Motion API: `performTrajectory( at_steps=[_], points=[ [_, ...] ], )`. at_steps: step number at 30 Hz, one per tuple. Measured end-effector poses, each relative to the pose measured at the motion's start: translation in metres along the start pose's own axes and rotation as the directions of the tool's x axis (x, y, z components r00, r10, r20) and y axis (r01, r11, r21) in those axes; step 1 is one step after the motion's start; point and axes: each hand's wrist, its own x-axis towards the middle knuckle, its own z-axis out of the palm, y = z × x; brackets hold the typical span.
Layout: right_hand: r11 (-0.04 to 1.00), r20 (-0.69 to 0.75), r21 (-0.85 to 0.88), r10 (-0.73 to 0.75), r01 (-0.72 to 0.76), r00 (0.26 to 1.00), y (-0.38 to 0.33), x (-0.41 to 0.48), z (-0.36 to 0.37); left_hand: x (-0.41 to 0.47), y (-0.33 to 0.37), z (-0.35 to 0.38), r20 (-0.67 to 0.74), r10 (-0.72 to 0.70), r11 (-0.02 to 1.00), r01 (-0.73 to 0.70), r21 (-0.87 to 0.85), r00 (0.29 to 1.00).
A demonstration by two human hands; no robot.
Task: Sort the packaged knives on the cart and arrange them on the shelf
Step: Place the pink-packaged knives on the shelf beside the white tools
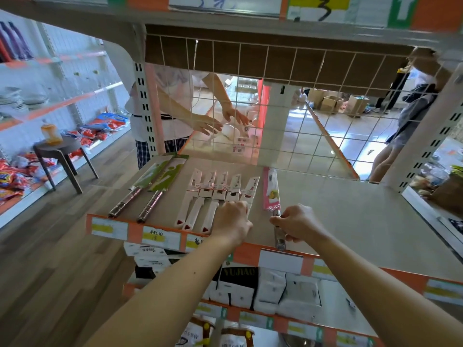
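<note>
My right hand (297, 225) curls round the steel handle of the pink-packaged knife (271, 191) at the front edge of the shelf (350, 216). The knife's long axis runs straight away from me, blade toward the back. My left hand (233, 221), just beside, lies knuckles-up over the rightmost white-handled knives (213, 194) (whether it grips one I cannot tell). Two green-packaged knives (162, 171) lie near the left edge. The cart is out of sight.

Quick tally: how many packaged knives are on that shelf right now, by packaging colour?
Green-carded knives with steel handles: 2
White-carded knives with white handles: 5
Pink-carded knife with steel handle: 1
Total: 8
</note>
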Motion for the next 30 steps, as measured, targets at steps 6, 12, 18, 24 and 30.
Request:
performTrajectory(
  at_steps=[6, 12, 18, 24, 30],
  points=[
    [0.998, -0.002, -0.057, 0.003, -0.003, 1.0, -0.002, -0.001, -0.001, -0.003, 0.0, 0.003, 0.001, 0.004, 1.0, -0.004, 0.008, 1.0],
    [0.995, -0.011, -0.097, 0.001, -0.002, 1.0, -0.003, -0.002, 0.0, -0.003, 0.005, 0.005, -0.008, 0.008, 1.0, -0.008, -0.021, 1.0],
    [0.992, -0.015, -0.121, 0.014, -0.016, 1.0, -0.005, -0.003, 0.0, -0.001, 0.002, 0.007, -0.01, 0.005, 1.0, -0.005, -0.024, 1.0],
    [0.991, -0.006, -0.131, 0.025, -0.026, 1.0, -0.006, -0.005, -0.003, -0.001, -0.004, 0.004, -0.039, 0.026, 0.997, -0.028, -0.072, 0.999],
    [0.973, -0.244, -0.177, -0.19, 0.149, 0.951, -0.026, -0.018, -0.009, 0.005, -0.031, -0.017, -0.157, 0.026, 0.996, -0.039, -0.077, 0.987]
  ],
)
